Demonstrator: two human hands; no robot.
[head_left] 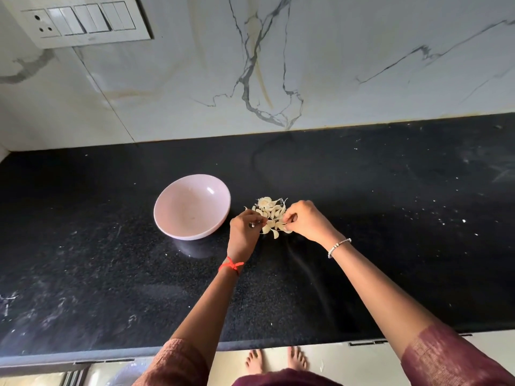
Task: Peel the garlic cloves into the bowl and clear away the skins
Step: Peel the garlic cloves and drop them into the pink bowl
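Observation:
A pale pink bowl [192, 207] stands on the black counter [111, 274]; its inside looks bare apart from a faint speck. Just right of it lies a small heap of garlic cloves and papery skins [269, 208]. My left hand [243, 229] and my right hand [306, 221] meet over the near side of the heap. Both have their fingers curled and pinch a garlic clove [271, 225] between them. Whether that clove still carries its skin is too small to tell.
A marble-patterned wall [278, 65] rises behind the counter, with a switch panel [80, 20] at the upper left. The counter's front edge [250, 347] runs near my body, and bare feet show on the floor below. White specks dot the counter at the right.

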